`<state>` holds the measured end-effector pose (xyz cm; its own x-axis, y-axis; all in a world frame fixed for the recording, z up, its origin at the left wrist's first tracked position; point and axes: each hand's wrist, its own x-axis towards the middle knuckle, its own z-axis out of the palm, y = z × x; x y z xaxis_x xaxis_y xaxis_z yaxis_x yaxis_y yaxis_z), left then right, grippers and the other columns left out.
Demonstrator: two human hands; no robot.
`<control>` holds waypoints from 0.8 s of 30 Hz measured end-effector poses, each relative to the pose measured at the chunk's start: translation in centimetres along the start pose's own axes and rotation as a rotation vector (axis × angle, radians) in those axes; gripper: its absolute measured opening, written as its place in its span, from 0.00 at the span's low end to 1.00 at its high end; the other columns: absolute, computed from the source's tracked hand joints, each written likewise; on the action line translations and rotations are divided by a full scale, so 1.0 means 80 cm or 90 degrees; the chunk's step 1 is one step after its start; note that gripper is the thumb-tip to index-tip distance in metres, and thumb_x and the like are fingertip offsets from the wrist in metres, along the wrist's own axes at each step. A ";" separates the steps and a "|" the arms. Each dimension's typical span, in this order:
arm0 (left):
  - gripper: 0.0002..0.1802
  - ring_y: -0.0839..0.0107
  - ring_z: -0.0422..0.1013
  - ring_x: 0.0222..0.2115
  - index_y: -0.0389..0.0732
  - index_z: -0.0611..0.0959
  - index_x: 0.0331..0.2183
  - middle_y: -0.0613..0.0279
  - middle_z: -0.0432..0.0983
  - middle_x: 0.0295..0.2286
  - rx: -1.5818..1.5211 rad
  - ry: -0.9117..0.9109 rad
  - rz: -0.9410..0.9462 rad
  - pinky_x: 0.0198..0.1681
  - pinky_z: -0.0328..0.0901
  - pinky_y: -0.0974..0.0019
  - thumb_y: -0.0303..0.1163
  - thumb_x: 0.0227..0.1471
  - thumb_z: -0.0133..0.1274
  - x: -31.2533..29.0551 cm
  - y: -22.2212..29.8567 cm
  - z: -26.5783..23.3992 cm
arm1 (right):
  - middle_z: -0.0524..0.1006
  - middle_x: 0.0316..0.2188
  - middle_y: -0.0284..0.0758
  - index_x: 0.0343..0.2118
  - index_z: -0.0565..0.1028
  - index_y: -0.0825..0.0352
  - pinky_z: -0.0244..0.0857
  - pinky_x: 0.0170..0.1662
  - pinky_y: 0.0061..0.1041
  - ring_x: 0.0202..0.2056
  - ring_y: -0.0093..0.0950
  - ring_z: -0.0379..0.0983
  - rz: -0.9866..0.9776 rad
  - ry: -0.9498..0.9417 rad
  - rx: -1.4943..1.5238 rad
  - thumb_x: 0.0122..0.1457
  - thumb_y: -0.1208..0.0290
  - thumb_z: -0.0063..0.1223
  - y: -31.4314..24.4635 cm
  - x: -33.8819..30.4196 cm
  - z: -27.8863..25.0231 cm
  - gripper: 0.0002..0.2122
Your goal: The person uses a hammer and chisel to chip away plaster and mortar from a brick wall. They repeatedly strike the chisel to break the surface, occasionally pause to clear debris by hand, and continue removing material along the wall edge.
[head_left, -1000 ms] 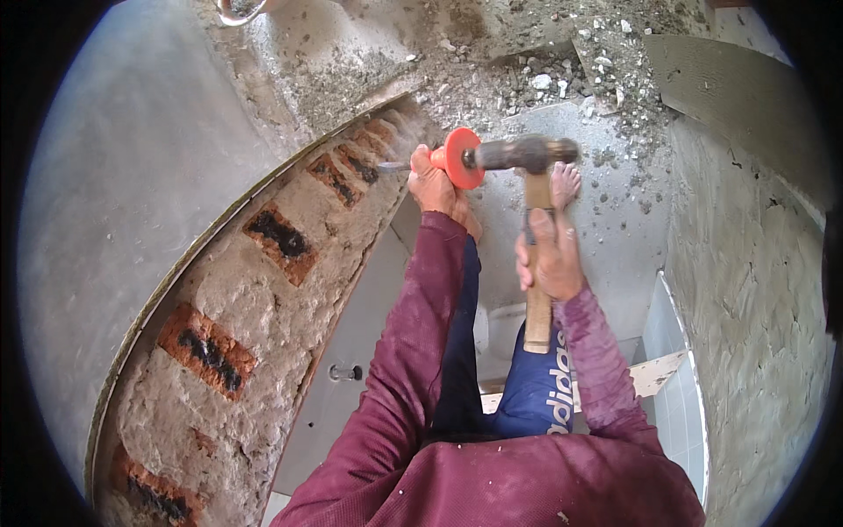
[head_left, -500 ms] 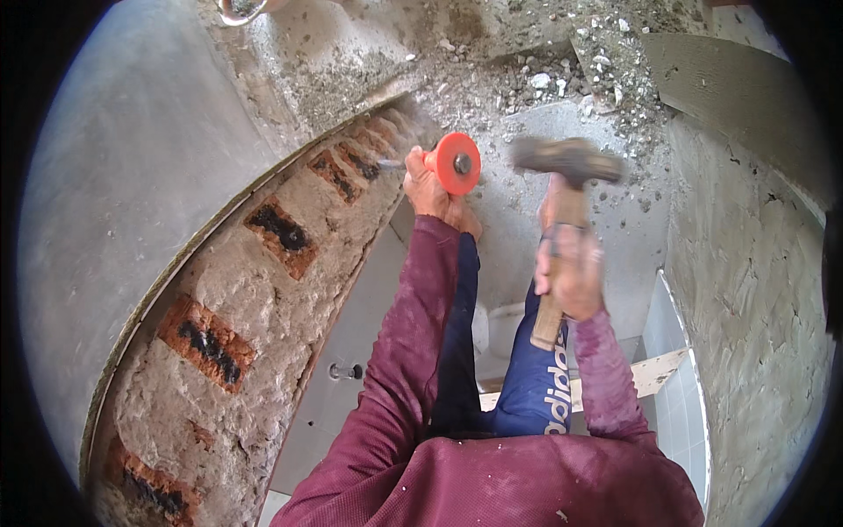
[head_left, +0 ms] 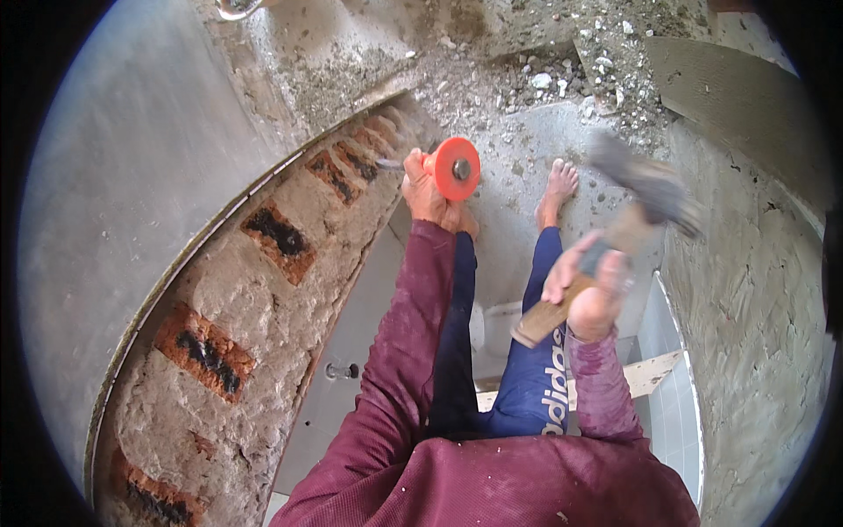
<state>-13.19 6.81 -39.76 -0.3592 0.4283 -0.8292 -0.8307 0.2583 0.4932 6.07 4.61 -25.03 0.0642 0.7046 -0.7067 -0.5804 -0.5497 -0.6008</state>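
Observation:
My left hand [head_left: 428, 193] is wrapped round a chisel [head_left: 457, 169] with a round orange hand guard. Its round metal striking end faces up toward me, and its blade points left at the edge of a rough masonry wall [head_left: 237, 290] with exposed bricks. A wooden-handled hammer [head_left: 628, 220] is gripped in my right hand [head_left: 590, 285], off to the right of the chisel. The hammer's head is smeared by motion and well apart from the chisel.
Broken rubble [head_left: 562, 83] and dust lie on the floor ahead. My bare foot [head_left: 558, 186] stands on the grey floor beyond my knees. A rough plastered wall [head_left: 746, 290] rises at the right. A pale board [head_left: 645, 375] crosses below my right forearm. A metal fitting [head_left: 341, 371] sticks out at lower left.
My right hand has swung the hammer right, away from the chisel, its handle now tilted. The right foot has come into view. My left hand and the chisel stay nearly in place.

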 end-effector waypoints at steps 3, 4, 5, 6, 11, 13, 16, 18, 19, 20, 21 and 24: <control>0.12 0.71 0.74 0.28 0.41 0.72 0.33 0.64 0.74 0.28 -0.018 -0.025 -0.016 0.31 0.72 0.65 0.40 0.57 0.43 0.003 0.004 0.010 | 0.65 0.16 0.33 0.33 0.65 0.68 0.59 0.15 0.20 0.13 0.22 0.63 -0.249 0.038 -0.139 0.61 0.53 0.40 0.033 0.003 0.002 0.19; 0.12 0.71 0.74 0.28 0.41 0.72 0.33 0.64 0.74 0.28 -0.017 -0.014 -0.018 0.31 0.72 0.65 0.40 0.57 0.43 0.000 0.005 0.010 | 0.65 0.16 0.33 0.33 0.64 0.68 0.59 0.15 0.20 0.13 0.22 0.63 -0.311 0.025 -0.465 0.62 0.52 0.39 0.107 0.003 -0.052 0.19; 0.12 0.72 0.74 0.29 0.41 0.72 0.33 0.64 0.74 0.28 -0.013 -0.010 -0.018 0.31 0.73 0.65 0.40 0.57 0.43 0.001 0.006 0.011 | 0.65 0.16 0.34 0.34 0.64 0.68 0.59 0.16 0.21 0.13 0.23 0.63 -0.224 -0.006 -0.558 0.62 0.52 0.38 0.115 0.009 -0.058 0.19; 0.13 0.71 0.74 0.29 0.41 0.72 0.33 0.64 0.74 0.28 -0.004 -0.013 -0.025 0.31 0.73 0.65 0.41 0.57 0.43 0.000 0.004 0.006 | 0.66 0.16 0.34 0.34 0.64 0.68 0.60 0.17 0.22 0.13 0.24 0.63 -0.140 -0.049 -0.662 0.62 0.52 0.38 0.121 0.014 -0.061 0.19; 0.14 0.70 0.74 0.29 0.40 0.73 0.34 0.62 0.75 0.29 -0.029 -0.040 -0.049 0.32 0.74 0.64 0.41 0.57 0.43 0.009 0.007 -0.020 | 0.69 0.19 0.37 0.33 0.66 0.69 0.63 0.20 0.28 0.15 0.28 0.66 0.141 -0.055 -0.233 0.62 0.56 0.38 0.016 0.006 -0.012 0.17; 0.14 0.69 0.74 0.29 0.41 0.73 0.35 0.63 0.75 0.29 -0.029 -0.056 -0.052 0.32 0.73 0.63 0.43 0.58 0.42 0.010 0.009 -0.018 | 0.69 0.19 0.36 0.32 0.67 0.69 0.62 0.19 0.27 0.16 0.26 0.67 -0.043 -0.050 0.030 0.62 0.57 0.40 0.009 -0.005 0.004 0.16; 0.16 0.68 0.74 0.30 0.41 0.73 0.36 0.62 0.75 0.30 -0.010 -0.065 -0.041 0.32 0.73 0.63 0.44 0.58 0.42 0.008 0.007 -0.013 | 0.68 0.17 0.34 0.31 0.67 0.70 0.61 0.18 0.26 0.16 0.24 0.67 -0.032 -0.096 -0.122 0.61 0.59 0.43 0.065 0.002 -0.013 0.15; 0.17 0.68 0.74 0.31 0.41 0.73 0.36 0.62 0.76 0.31 0.016 -0.093 -0.056 0.33 0.73 0.63 0.45 0.58 0.41 0.012 0.005 -0.019 | 0.66 0.15 0.32 0.30 0.67 0.70 0.61 0.18 0.26 0.16 0.23 0.66 0.084 -0.118 -0.324 0.60 0.61 0.44 0.098 0.011 -0.030 0.14; 0.17 0.68 0.74 0.31 0.40 0.73 0.36 0.62 0.76 0.31 -0.003 -0.087 -0.052 0.33 0.73 0.63 0.45 0.59 0.41 0.013 0.002 -0.026 | 0.66 0.14 0.31 0.30 0.67 0.70 0.61 0.18 0.26 0.16 0.23 0.66 0.139 -0.125 -0.383 0.60 0.61 0.45 0.086 0.018 -0.016 0.14; 0.17 0.68 0.74 0.31 0.40 0.73 0.36 0.62 0.76 0.31 -0.021 -0.081 -0.047 0.33 0.73 0.63 0.45 0.59 0.40 0.012 -0.003 -0.035 | 0.66 0.14 0.31 0.30 0.66 0.70 0.61 0.18 0.25 0.16 0.23 0.66 0.204 -0.104 -0.357 0.60 0.61 0.46 0.056 0.015 -0.012 0.14; 0.18 0.68 0.74 0.31 0.40 0.73 0.36 0.62 0.76 0.32 -0.042 -0.086 -0.035 0.33 0.73 0.63 0.45 0.59 0.40 0.024 -0.003 -0.032 | 0.66 0.13 0.30 0.30 0.66 0.70 0.61 0.17 0.25 0.15 0.23 0.66 0.255 -0.091 -0.331 0.59 0.61 0.46 0.036 0.026 -0.003 0.14; 0.13 0.74 0.70 0.25 0.43 0.70 0.29 0.68 0.69 0.25 -0.025 -0.033 -0.033 0.30 0.71 0.67 0.41 0.58 0.41 0.007 0.004 0.000 | 0.66 0.15 0.30 0.33 0.65 0.69 0.60 0.17 0.24 0.14 0.22 0.63 0.016 -0.043 -0.092 0.61 0.58 0.42 0.024 -0.003 -0.003 0.16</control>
<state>-13.68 7.11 -40.05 -0.2939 0.4598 -0.8380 -0.8637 0.2478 0.4389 5.13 3.25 -26.11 -0.0063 0.7161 -0.6979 -0.4577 -0.6226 -0.6347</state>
